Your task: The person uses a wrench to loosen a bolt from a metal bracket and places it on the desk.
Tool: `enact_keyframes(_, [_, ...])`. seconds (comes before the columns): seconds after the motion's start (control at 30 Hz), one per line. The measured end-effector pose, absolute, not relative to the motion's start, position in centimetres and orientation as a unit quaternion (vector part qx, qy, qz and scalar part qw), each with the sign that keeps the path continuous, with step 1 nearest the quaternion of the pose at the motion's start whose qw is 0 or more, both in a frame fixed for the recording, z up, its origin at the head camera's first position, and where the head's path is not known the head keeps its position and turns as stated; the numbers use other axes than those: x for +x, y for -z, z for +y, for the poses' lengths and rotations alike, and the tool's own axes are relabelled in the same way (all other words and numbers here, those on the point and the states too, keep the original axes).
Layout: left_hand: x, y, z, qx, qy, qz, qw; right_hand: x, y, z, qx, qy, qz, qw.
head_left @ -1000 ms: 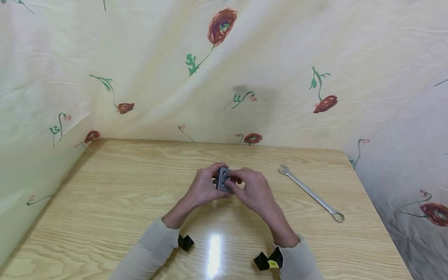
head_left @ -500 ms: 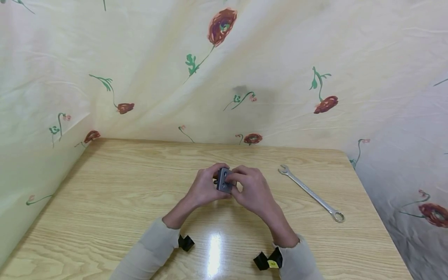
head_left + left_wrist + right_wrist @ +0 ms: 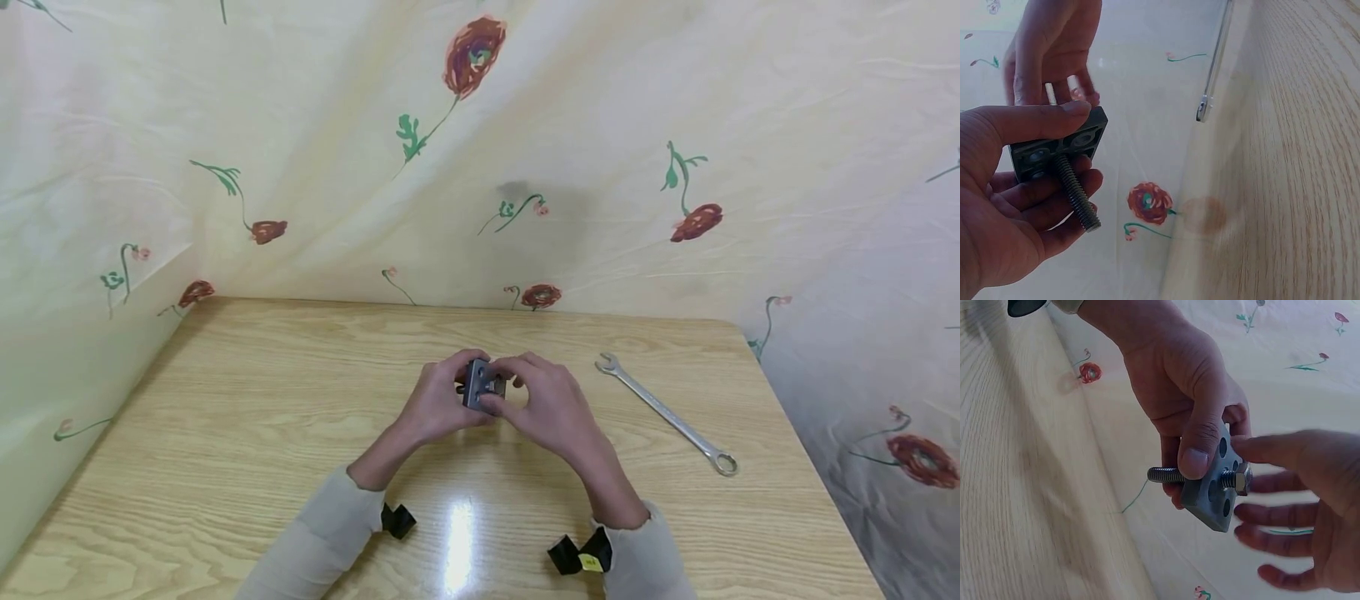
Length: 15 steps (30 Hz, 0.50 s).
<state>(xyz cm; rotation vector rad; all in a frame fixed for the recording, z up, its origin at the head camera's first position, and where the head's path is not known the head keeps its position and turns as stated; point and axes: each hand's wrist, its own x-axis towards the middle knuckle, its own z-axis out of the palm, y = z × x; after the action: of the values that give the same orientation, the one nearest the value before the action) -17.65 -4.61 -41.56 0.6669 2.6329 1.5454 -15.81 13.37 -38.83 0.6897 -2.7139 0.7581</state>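
Right thumb and forefinger have spread apart since half a second ago, and the right forearm has drifted slightly outward. Held up above the table [image 3: 300, 467] is a small grey plate [image 3: 1204, 499] with holes, a bolt [image 3: 1243, 480] running through it, its hex head standing off one face and a long threaded end jutting from the other. The left hand [image 3: 438, 404] pinches the plate with the thumb on one side and fingers curled behind. The right hand [image 3: 551, 408] is loosely open around the head end, gripping nothing; whether its thumb touches the plate's edge is hard to tell, being blurred. A sideways nudge against the head could swivel the plate in that pinch, and a slackened left thumb might drop both, as nothing else seems to support them. Farther right, a wrench [image 3: 667, 412] lies well apart on the tabletop
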Motion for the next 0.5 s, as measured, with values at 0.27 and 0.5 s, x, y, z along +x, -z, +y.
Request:
enact_keyframes(0.27, [-17.68, 41.47, -4.63, 0.222, -0.489, 0.843, 0.007, -15.79, 38.88, 12.82, 0.169, -0.287, -0.940, 0.078])
enact_keyframes(0.5, [-17.65, 41.42, -4.68, 0.215, -0.486, 0.847, 0.007, -15.68, 39.02, 12.58, 0.210, -0.289, -0.927, 0.115])
